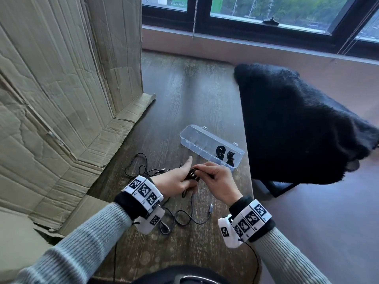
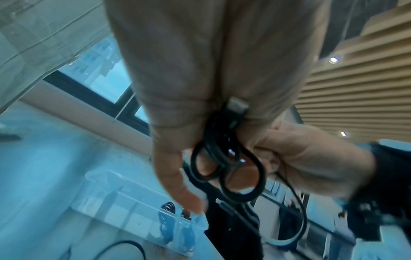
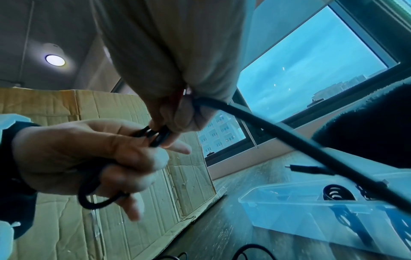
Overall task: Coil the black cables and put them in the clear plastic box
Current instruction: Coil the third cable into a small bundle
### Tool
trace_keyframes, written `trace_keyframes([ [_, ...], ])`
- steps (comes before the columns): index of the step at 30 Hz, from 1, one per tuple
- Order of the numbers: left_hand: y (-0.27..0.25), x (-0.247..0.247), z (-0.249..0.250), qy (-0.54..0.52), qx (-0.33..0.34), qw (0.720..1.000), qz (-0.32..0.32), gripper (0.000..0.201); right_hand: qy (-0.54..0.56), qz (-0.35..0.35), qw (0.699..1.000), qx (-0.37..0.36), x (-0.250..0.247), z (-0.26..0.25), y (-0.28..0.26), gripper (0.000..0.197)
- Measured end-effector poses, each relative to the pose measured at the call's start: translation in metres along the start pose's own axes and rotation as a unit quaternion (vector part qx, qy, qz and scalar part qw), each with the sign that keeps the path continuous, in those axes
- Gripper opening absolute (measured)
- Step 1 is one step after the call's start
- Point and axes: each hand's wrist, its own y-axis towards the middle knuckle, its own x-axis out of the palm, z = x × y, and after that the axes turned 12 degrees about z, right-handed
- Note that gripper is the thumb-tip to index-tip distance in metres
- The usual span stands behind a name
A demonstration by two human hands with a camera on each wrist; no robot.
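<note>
Over the dark wooden table my left hand [image 1: 176, 178] holds a small coil of black cable [image 1: 191, 175], its loops gripped between thumb and fingers [image 2: 224, 158], index finger pointing forward. My right hand [image 1: 215, 179] pinches the same cable [image 3: 289, 137] right at the coil, and the free length trails off to the right. The clear plastic box [image 1: 190, 136] lies open just beyond the hands, with two coiled black cables [image 1: 220, 152] in its right end. More loose black cable [image 1: 139, 167] lies left of my hands, and another [image 1: 184, 218] runs under my wrists.
A tall wall of flattened cardboard [image 1: 61, 99] stands along the table's left side. A black fuzzy cloth on a chair [image 1: 297, 124] sits past the table's right edge. A grey plug [image 1: 210, 208] lies near my right wrist. The window sill runs along the back.
</note>
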Motion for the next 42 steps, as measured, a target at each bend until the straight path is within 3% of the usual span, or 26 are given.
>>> trace_keyframes([
  [5, -0.001, 0.015, 0.0, 0.156, 0.068, 0.969, 0.177, 0.059, -0.043, 0.063, 0.997, -0.012, 0.001, 0.0, 0.004, 0.016],
  [9, 0.006, 0.02, -0.004, 0.182, 0.036, 0.966, 0.181, 0.04, -0.047, 0.062, 0.997, 0.013, 0.008, -0.002, 0.002, 0.017],
  [13, 0.012, 0.017, -0.012, 0.169, 0.053, 0.962, 0.21, 0.019, -0.017, 0.069, 0.997, 0.035, 0.005, -0.007, 0.006, 0.016],
  [16, 0.008, 0.013, -0.014, 0.223, 0.171, 0.916, 0.288, 0.024, 0.03, 0.076, 0.994, 0.07, -0.001, -0.01, 0.013, 0.016],
  [18, 0.006, 0.013, -0.014, 0.279, 0.207, 0.884, 0.313, 0.016, 0.046, 0.079, 0.993, 0.077, -0.003, -0.012, 0.015, 0.015],
  [19, 0.007, 0.012, -0.015, 0.305, 0.201, 0.879, 0.306, 0.018, 0.049, 0.08, 0.992, 0.081, -0.003, -0.012, 0.016, 0.015],
  [21, 0.009, 0.015, -0.016, 0.338, 0.173, 0.888, 0.258, 0.047, 0.051, 0.084, 0.99, 0.096, -0.001, -0.012, 0.018, 0.014],
  [22, 0.009, 0.016, -0.014, 0.338, 0.162, 0.89, 0.258, 0.05, 0.051, 0.082, 0.99, 0.105, -0.001, -0.011, 0.019, 0.013],
  [24, 0.004, 0.015, -0.005, 0.243, 0.118, 0.936, 0.228, 0.026, 0.058, 0.07, 0.988, 0.125, -0.002, -0.008, 0.021, 0.013],
  [25, 0.004, 0.014, -0.005, 0.213, 0.131, 0.941, 0.227, 0.017, 0.066, 0.063, 0.986, 0.136, -0.004, -0.008, 0.021, 0.012],
  [27, 0.001, 0.01, 0.0, 0.147, 0.101, 0.972, 0.154, 0.03, 0.079, 0.05, 0.984, 0.154, -0.008, -0.007, 0.019, 0.012],
  [30, -0.004, 0.005, 0.005, 0.155, 0.086, 0.978, 0.113, 0.045, 0.088, 0.036, 0.981, 0.169, -0.011, -0.009, 0.016, 0.016],
  [33, -0.003, 0.003, 0.005, 0.199, 0.071, 0.972, 0.105, 0.035, 0.09, 0.007, 0.977, 0.194, -0.015, -0.013, 0.015, 0.018],
  [35, -0.003, 0.0, 0.004, 0.22, 0.06, 0.968, 0.108, 0.03, 0.039, -0.035, 0.98, 0.19, -0.02, -0.014, 0.015, 0.019],
  [37, -0.001, -0.006, -0.001, 0.229, 0.047, 0.966, 0.107, 0.028, -0.107, -0.097, 0.979, 0.141, -0.029, -0.014, 0.017, 0.022],
  [39, 0.001, -0.01, -0.008, 0.248, 0.026, 0.965, 0.084, 0.029, -0.242, -0.159, 0.954, 0.08, -0.041, -0.017, 0.019, 0.016],
  [42, -0.003, -0.009, -0.014, 0.274, 0.018, 0.961, 0.031, 0.032, -0.294, -0.177, 0.939, 0.035, -0.053, -0.027, 0.024, 0.016],
])
